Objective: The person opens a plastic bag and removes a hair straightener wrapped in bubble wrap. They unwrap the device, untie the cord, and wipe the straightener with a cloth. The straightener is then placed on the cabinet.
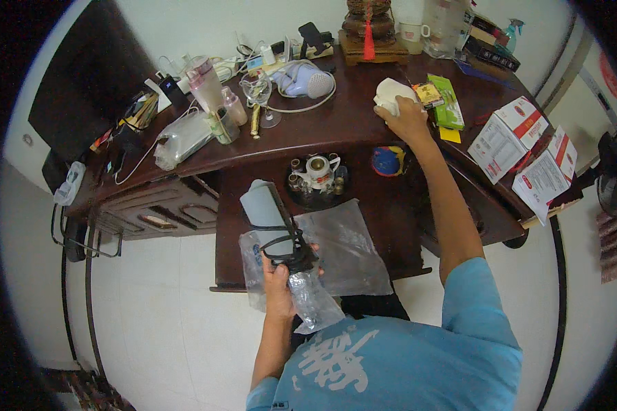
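My left hand (279, 285) grips a strappy sandal (268, 213) with a pale blue-grey insole and thin black straps, tilted with one end up. Clear plastic wrapping (312, 303) hangs from the same hand towards my lap. Part of a dark sole edge shows along the sandal's right side; whether a second sandal is there I cannot tell. Beneath it, a flat clear plastic bag (344, 246) lies on the pull-out shelf (231, 257). Out at arm's length, my right hand (409, 118) closes over a crumpled white cloth or tissue wad (392, 91) on the desk top.
A round tray with a white teapot (319, 172) and small cups stands on the shelf, left of a blue-and-yellow round object (388, 160). Behind are a lavender hair dryer (308, 82) and a stemmed glass (259, 95). Red-and-white boxes (511, 136) sit at the right edge.
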`<state>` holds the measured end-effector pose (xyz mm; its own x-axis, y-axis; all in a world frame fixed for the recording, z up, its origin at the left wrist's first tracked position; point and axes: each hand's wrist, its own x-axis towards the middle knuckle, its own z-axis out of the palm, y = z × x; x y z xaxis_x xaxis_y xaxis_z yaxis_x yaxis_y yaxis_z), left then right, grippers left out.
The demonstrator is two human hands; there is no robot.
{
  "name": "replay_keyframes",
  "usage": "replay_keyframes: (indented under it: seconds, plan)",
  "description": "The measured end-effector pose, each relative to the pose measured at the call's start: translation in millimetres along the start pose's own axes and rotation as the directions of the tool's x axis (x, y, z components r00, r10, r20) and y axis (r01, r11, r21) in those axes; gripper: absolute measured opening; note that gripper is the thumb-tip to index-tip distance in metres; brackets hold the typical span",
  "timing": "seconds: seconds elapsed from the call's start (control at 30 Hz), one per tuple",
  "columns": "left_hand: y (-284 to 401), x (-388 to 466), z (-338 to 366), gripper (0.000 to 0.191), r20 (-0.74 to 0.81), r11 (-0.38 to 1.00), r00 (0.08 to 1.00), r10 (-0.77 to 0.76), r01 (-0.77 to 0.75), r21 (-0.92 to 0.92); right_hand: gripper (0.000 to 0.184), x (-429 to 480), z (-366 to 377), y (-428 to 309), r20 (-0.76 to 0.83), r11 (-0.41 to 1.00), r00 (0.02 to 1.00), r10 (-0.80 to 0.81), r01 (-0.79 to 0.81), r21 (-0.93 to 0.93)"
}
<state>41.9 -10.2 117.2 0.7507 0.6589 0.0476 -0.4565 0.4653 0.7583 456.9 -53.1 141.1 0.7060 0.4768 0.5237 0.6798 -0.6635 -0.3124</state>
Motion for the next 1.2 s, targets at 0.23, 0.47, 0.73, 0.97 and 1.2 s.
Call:
replay_keyframes:
  seconds: [0.23,0.47,0.73,0.97,1.2]
  plan:
    - [-2.4,-3.3,-5.5,0.074,0.011,1.0,1.0,-0.028,0.028,0.001,0.039,5.1,20.8,0.7,-0.022,0.951,0.997,-0.072,0.062,-0.302]
    - [-2.2,-8.8,-10.5,0.073,-0.007,1.0,1.0,0.014,-0.014,-0.023,0.021,26.5,15.8,27.1,-0.273,0.939,0.961,-0.045,0.134,0.318]
    - [1.7,-11.9,-8.0,0.078,-0.029,0.999,0.999,-0.018,0.017,-0.043,0.024,16.5,-60.4,-14.0,-0.013,0.34,0.988,0.156,-0.042,0.939]
    - [10.2,-23.3,-6.2,0.091,0.014,0.992,0.996,-0.086,0.087,-0.086,0.026,-79.1,-112.0,-106.2,0.301,-0.082,0.952,0.051,-0.296,0.952]
    - [18.6,-25.8,-12.5,0.1,0.077,0.994,0.994,-0.077,0.082,-0.065,0.015,-160.2,-127.3,-169.4,-0.229,0.203,0.934,-0.276,0.29,0.935]
